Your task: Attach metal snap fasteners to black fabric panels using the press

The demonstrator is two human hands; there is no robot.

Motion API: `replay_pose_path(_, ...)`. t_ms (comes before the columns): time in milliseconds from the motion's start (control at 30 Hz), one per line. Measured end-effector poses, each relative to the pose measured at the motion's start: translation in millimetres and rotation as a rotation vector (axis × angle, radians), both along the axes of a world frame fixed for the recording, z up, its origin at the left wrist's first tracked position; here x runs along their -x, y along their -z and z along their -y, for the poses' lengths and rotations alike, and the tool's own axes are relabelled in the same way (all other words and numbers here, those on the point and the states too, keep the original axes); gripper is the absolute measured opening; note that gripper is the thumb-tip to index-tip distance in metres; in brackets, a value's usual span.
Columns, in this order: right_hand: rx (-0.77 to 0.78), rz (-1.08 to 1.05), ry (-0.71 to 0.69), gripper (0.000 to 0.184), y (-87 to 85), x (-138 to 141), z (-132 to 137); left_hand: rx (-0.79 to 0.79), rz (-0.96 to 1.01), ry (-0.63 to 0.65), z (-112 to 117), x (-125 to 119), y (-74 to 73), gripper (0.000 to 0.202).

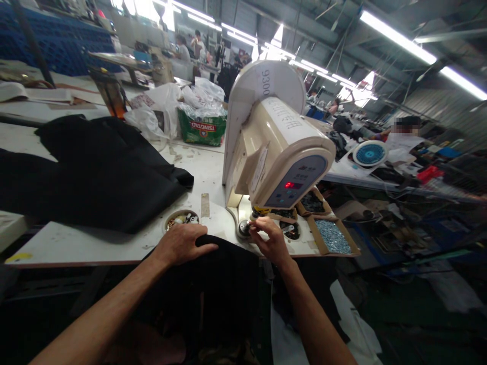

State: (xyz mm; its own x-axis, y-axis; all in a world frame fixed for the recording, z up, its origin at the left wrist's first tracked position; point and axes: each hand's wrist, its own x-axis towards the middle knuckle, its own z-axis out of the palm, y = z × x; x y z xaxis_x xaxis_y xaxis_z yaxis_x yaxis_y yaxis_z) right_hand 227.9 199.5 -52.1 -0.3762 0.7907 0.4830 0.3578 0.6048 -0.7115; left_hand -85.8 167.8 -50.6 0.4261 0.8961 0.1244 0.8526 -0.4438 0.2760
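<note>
A cream button-fastening press (281, 147) with a lit red display stands on the white worktable (95, 248). My right hand (271, 238) is at its round lower die (244, 229), thumb and fingertips pinched together. What they hold, if anything, is too small to make out. My left hand (180, 244) is closed over the top edge of a black cloth piece (228, 274), thumb stretched to the right. This cloth hangs over the table's front edge toward my lap, left of the die.
Black fabric (114, 172) is heaped on the left. Small parts fill a round recess (166, 223) and cardboard trays, one with silvery metal pieces (333, 235). Behind stand a green Tingtao carton (203, 129) and plastic bags (152, 106). A blue fan (370, 153) and a person (405, 144) are farther right.
</note>
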Motion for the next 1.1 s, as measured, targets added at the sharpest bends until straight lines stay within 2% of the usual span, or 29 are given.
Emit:
replay_pose_path(400, 0.017, -0.036, 0.015, 0.038, 3.6, 0.3, 1.6, -0.003, -0.018, 0.005, -0.1, 0.7, 3.1, 0.056)
replay_pose_path(800, -0.127, 0.077, 0.021, 0.034, 0.8, 0.2, -0.4, 0.008, -0.009, -0.009, -0.1, 0.2, 1.2, 0.054)
replay_pose_path(1100, -0.107, 0.041, 0.001, 0.038, 3.4, -0.4, 2.0, 0.011, -0.022, -0.013, -0.8, 1.3, 3.6, 0.056)
